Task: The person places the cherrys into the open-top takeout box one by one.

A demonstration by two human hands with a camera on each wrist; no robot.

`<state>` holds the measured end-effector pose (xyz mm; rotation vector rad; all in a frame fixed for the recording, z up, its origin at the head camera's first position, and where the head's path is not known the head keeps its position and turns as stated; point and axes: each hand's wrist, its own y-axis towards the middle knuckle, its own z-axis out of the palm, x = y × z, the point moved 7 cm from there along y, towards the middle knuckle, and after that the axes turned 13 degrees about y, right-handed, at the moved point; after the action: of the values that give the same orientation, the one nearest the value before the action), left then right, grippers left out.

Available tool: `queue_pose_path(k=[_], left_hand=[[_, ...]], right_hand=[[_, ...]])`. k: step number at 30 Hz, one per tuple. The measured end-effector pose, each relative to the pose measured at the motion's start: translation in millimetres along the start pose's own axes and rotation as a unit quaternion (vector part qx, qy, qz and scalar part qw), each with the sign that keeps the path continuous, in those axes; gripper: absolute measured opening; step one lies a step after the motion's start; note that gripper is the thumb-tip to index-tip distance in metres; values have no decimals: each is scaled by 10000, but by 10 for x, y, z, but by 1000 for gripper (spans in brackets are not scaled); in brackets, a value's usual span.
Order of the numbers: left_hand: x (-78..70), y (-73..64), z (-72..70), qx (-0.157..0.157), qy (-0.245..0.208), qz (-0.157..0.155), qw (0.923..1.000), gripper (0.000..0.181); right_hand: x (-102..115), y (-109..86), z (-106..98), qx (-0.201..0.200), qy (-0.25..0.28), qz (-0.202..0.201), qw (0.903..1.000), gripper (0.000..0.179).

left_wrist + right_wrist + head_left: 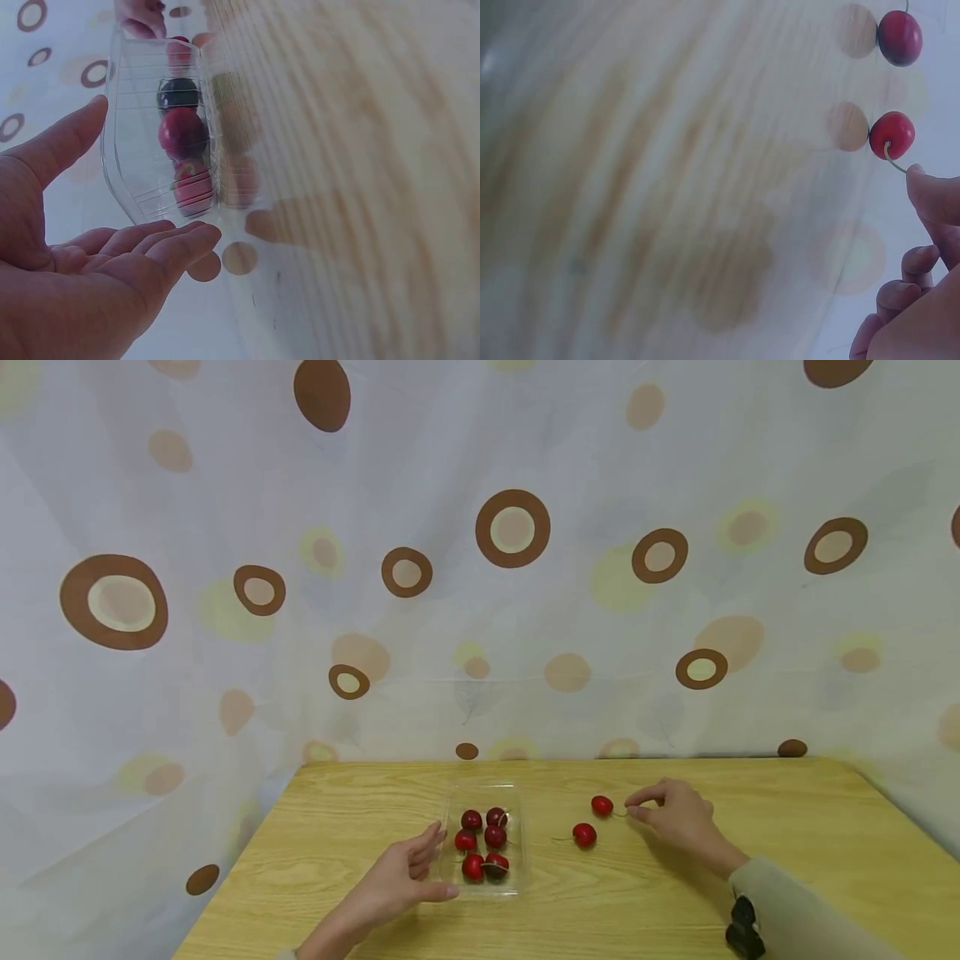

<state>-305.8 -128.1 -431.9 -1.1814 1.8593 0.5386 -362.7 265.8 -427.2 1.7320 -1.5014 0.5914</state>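
Observation:
A clear plastic box (pixel 523 852) holds several dark red cherries (pixel 495 837), some with stems. My left hand (pixel 397 878) is at the box's left side, thumb and fingers spread apart around its near left corner. In the left wrist view, the fingers (pixel 199 238) lie close to the box wall; whether they touch it is hard to tell. To the right, two cherries lie on the table. My right hand (pixel 678 817) pinches the stem of the farther cherry (pixel 602 806) between thumb and forefinger. The nearer cherry (pixel 584 835) lies apart, its stem pointing left.
The wooden table (pixel 600 910) runs back to a patterned curtain (pixel 570 610), which also hangs along both sides. A black object (pixel 744 928) is on the right sleeve at the wrist.

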Motion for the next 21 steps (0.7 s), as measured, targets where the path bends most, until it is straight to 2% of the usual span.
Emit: queue_pose_path(k=[12,21], left_hand=[[11,24,10,77,-77,-43,9999,98],[14,38,15,43,-28,-45,10000,98]], right_hand=[[-3,27,14,90,436,-236,9987,10],[101,-3,9,392,1302,-444,9897,10]])
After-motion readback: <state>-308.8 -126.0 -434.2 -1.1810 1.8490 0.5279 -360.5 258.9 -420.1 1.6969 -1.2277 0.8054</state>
